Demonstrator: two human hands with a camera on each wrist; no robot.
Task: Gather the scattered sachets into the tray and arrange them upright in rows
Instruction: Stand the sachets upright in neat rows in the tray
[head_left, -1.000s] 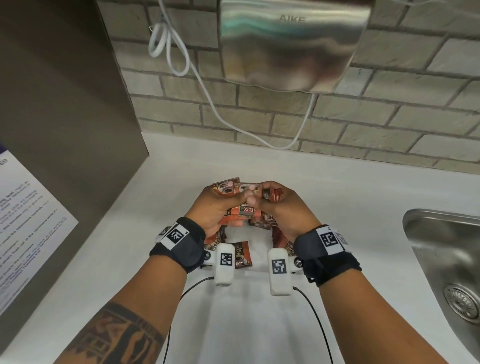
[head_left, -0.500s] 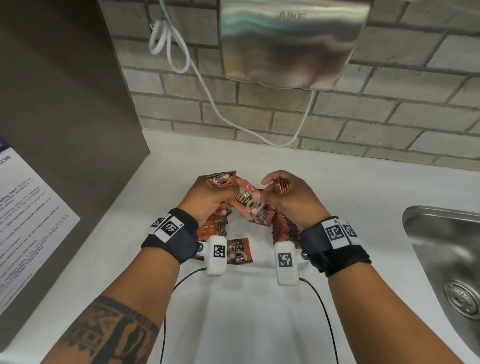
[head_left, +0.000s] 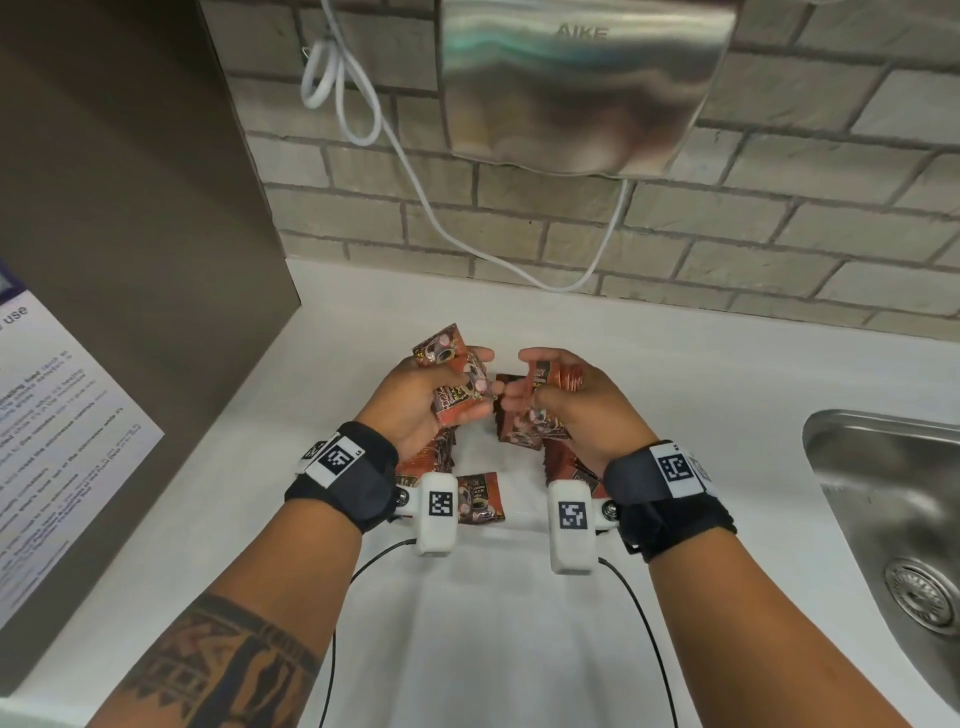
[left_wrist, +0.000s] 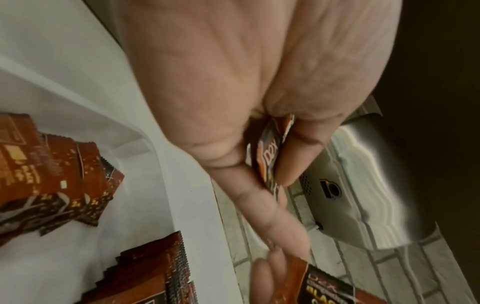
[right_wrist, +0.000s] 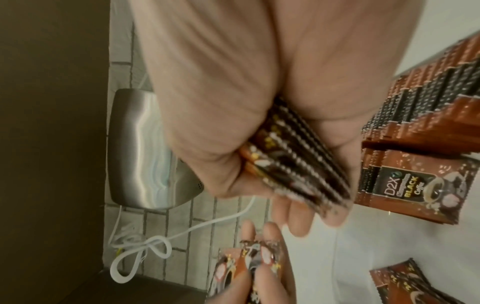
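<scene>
Both hands hover just above a white tray (head_left: 524, 519) on the counter, each holding brown coffee sachets. My left hand (head_left: 441, 395) grips a couple of sachets (head_left: 457, 384), pinched between thumb and fingers (left_wrist: 270, 164). My right hand (head_left: 561, 400) holds a fanned stack of several sachets (right_wrist: 293, 154). In the tray a row of sachets (right_wrist: 428, 98) stands upright along its right side. More sachets (left_wrist: 52, 176) lean at its left side, and one sachet (head_left: 480, 496) lies flat near the front.
A steel hand dryer (head_left: 582, 83) hangs on the brick wall above, with a white cable (head_left: 415, 197) looping down. A steel sink (head_left: 893, 530) is set in the counter at the right. A brown panel (head_left: 130, 260) with a notice stands at the left.
The hands, joined on one bundle a second ago, have lifted slightly and drawn apart. Each now holds its own share of sachets.
</scene>
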